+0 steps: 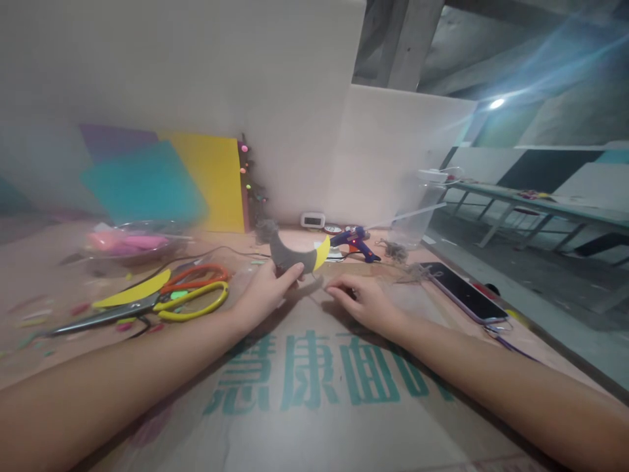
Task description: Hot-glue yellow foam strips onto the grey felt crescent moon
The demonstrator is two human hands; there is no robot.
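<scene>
My left hand [268, 292] is closed on a grey crescent-shaped foam piece [291, 254] with a yellow tip, held upright just above the cardboard sheet [314, 393]. A fuzzy grey tuft sits at the piece's upper left end. My right hand [361, 300] rests on the cardboard just right of the piece, fingers curled and pressed down, with nothing plainly visible in them.
Orange and yellow scissors [191, 292] and a yellow foam scrap [132, 290] lie to the left. A blue glue gun [356, 241] lies behind the hands. A phone [464, 292] lies at the right near the table edge. Coloured foam sheets [147, 180] lean against the wall.
</scene>
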